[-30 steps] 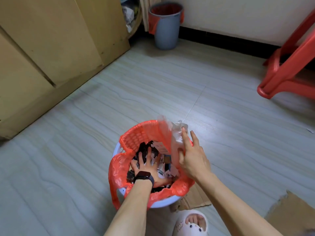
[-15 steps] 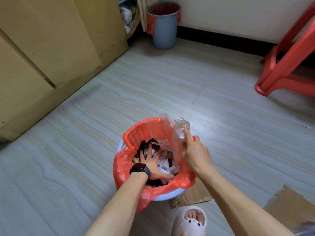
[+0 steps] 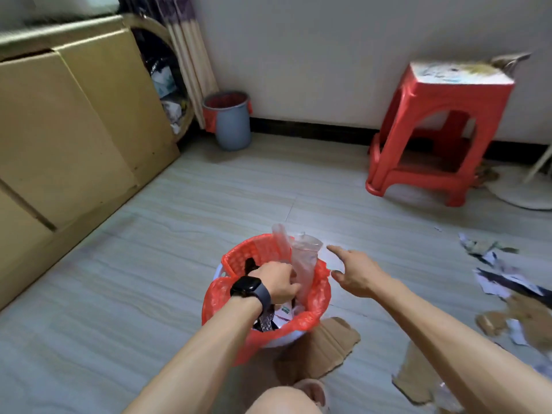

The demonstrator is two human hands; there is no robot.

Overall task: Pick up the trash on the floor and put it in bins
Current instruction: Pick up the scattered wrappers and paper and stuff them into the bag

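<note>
A floor point(image 3: 149, 279) of pale, wood-grain tiles is running back to a white wall point(image 3: 313, 55) edged by a black baseboard point(image 3: 310, 130). Big cardboard boxes point(image 3: 59, 130) are lining the left side, and a striped curtain point(image 3: 191, 55) is hanging in the far corner beside them. A red plastic stool point(image 3: 448, 94) is standing against the wall at far right, with a white round base point(image 3: 522, 195) lying on the floor just beyond it.

A grey-blue bin point(image 3: 234, 127) with a red liner is standing at the far wall by the curtain; its contents are not showing. Near the person, a white basket bin point(image 3: 277, 343) is wearing a red bag liner point(image 3: 215, 303) and holding dark wrappers and printed paper. A clear plastic wrapper point(image 3: 304, 258) is sticking upright out of it.

The left hand point(image 3: 277, 282), with a black smartwatch point(image 3: 248, 288) on its wrist, is reaching into this bin with its fingers curled against the wrapper's lower part; whether they are clamping it or the trash beneath cannot be told. The right hand point(image 3: 355, 273) is hovering just right of the rim, fingers spread apart and holding nothing.

A flat cardboard piece point(image 3: 325, 345) is lying against the bin's near right side. Torn paper scraps point(image 3: 493, 273) and more cardboard bits point(image 3: 519, 318) are lying scattered on the floor at right.
</note>
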